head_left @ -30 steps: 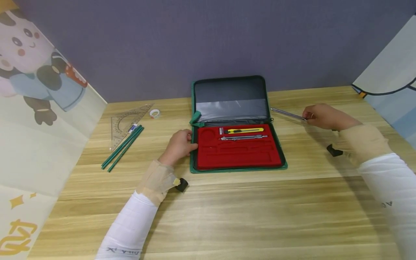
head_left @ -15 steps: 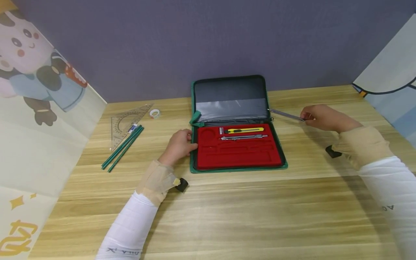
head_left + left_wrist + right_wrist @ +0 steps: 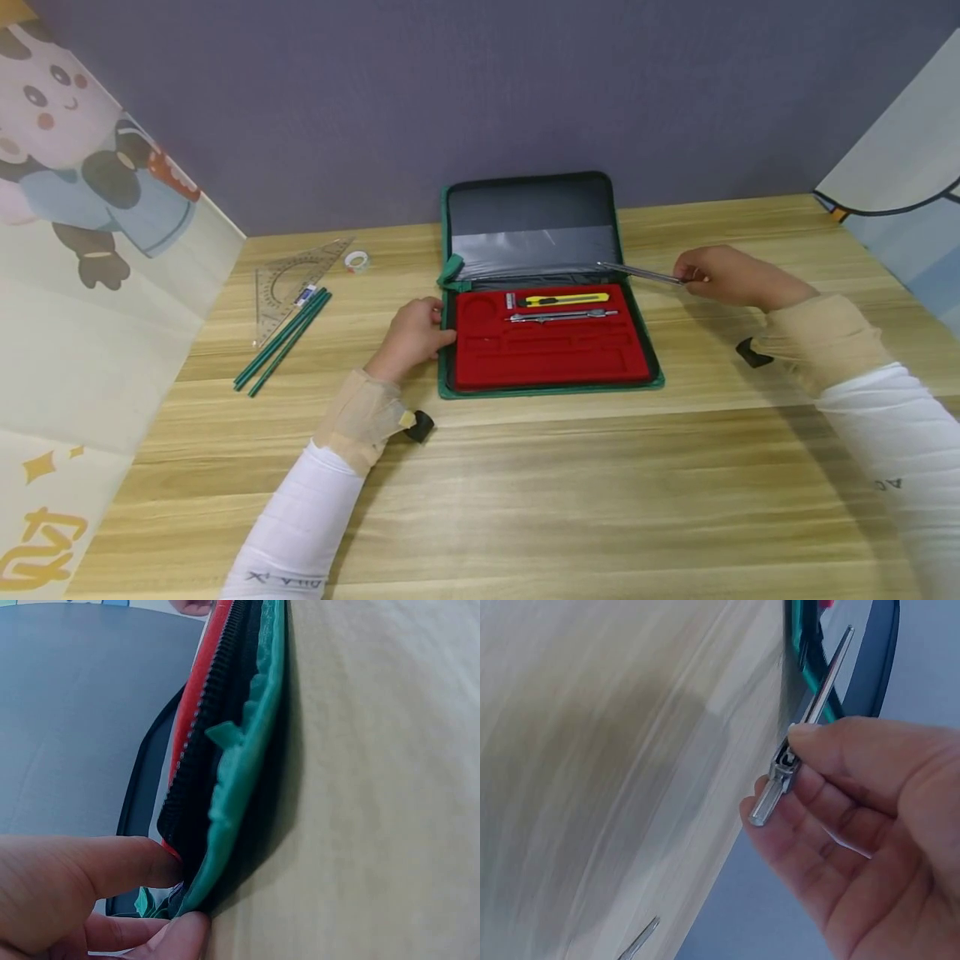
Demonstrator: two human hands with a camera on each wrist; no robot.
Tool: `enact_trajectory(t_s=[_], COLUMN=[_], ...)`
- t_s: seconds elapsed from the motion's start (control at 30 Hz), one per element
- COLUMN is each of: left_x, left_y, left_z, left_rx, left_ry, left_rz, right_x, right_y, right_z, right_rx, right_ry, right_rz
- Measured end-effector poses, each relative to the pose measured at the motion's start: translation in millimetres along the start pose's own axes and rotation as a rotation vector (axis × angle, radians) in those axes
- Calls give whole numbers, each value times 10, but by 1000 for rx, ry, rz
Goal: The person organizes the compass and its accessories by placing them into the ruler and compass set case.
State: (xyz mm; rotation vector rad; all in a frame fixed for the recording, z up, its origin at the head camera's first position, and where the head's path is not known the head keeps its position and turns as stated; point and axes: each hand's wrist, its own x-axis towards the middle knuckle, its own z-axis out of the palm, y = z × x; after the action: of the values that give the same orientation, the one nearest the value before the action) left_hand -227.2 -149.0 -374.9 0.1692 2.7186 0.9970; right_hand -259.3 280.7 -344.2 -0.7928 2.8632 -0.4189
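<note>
A green zip case [image 3: 551, 392] lies open on the table, its lid leaning back. In its red molded tray [image 3: 551, 364] sit a yellow utility knife [image 3: 564, 301], a metal drafting instrument [image 3: 562, 317] and a small pale item [image 3: 511, 302]. My left hand [image 3: 408, 337] pinches the case's left edge; the left wrist view shows thumb and finger at the zipper. My right hand [image 3: 727, 277] holds a slim metal drawing compass [image 3: 829, 686] by its hinged head end, with its legs pointing left over the case's right side.
Left of the case lie green pencils [image 3: 281, 342], a clear set square [image 3: 285, 279], an eraser [image 3: 306, 296] and a small tape roll [image 3: 357, 262]. A metal tip [image 3: 640, 939] shows low in the right wrist view. A dark panel [image 3: 525, 100] stands behind.
My right hand has moved left with the compass, whose tip has come over the case's right side. The left hand stays at the case's edge.
</note>
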Motion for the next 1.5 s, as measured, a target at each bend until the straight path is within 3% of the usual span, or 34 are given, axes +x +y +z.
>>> enact_trajectory(t_s=[0.3,0.8,1.2,1.5], left_x=[-1,2,6,9], left_y=[-7,8,-4,0], left_z=[-3,-11,1,0], left_rx=[-1,5,4,10], left_ry=[6,-4,-2,-2], left_rz=[0,-6,-11,-14], right_x=[105,259,306,319], right_y=[-158,-600,-834,-934], right_z=[44,108,185,256], right_rx=[-4,16,14,29], right_ry=[-27,-52,-64,-91], right_rz=[-58,-133,-241,-233])
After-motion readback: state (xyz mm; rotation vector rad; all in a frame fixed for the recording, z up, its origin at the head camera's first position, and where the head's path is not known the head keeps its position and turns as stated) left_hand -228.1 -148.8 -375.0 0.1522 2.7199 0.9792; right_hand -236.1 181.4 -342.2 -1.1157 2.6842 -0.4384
